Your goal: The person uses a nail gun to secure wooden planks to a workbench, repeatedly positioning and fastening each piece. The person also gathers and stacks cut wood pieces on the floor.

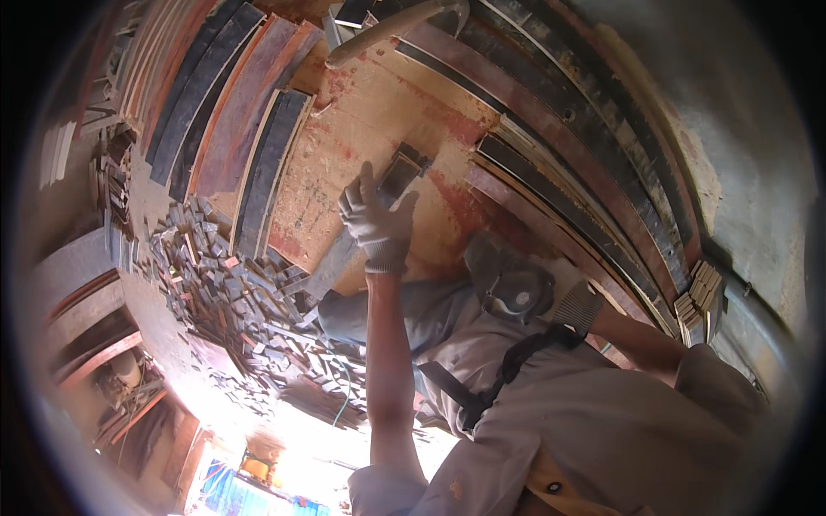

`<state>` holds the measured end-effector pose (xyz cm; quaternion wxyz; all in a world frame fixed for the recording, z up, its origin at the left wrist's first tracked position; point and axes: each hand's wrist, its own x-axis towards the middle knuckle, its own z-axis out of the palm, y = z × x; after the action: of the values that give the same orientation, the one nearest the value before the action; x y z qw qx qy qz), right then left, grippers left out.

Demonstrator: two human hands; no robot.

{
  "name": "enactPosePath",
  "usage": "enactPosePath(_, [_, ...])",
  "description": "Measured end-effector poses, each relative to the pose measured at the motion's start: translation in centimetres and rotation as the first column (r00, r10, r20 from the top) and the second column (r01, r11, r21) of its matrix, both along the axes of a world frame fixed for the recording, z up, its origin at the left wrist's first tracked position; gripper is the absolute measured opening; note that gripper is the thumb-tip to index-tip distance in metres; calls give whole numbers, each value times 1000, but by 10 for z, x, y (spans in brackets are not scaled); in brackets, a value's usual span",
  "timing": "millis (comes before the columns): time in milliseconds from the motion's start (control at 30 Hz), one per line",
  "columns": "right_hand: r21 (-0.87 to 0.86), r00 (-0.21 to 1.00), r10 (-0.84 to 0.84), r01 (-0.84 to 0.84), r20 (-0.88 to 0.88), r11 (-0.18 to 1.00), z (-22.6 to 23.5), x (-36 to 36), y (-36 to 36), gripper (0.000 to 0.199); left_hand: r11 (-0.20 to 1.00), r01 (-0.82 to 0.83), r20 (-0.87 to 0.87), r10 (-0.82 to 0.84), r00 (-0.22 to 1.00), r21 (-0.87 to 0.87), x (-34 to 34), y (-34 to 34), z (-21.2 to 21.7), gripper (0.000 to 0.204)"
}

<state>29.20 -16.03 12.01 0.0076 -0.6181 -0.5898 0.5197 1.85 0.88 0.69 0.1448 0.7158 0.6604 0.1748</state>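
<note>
My left hand (379, 222), in a pale knitted glove, hangs over the brown board with thumb and fingers apart, holding nothing I can see. Just beyond its fingertips lies a short dark block (399, 175) with a brownish face. A grey strip (334, 262) runs beneath the hand toward my leg. On the right, my right hand (564, 282) wears a similar glove with a ribbed cuff. It is beside a dark grey rounded object (514, 284) bearing a small pale disc, whose kind I cannot make out. The fingers of that hand are hidden.
Long stacked planks (585, 163) line the right side; more planks (249, 112) lie at the upper left. A heap of small wood offcuts (232, 292) covers the floor at left. A curved wooden handle (387, 34) crosses the top. Bundled short slats (701, 288) stand far right.
</note>
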Motion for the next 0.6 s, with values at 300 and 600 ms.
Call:
enactPosePath(300, [23, 999, -50, 50, 7, 998, -9, -2, -12, 66, 996, 58, 46, -55, 997, -61, 0, 7, -8, 67])
enactPosePath(600, [4, 999, -29, 29, -26, 1000, 12, -2, 13, 53, 991, 51, 11, -50, 999, -128, 3, 11, 2, 65])
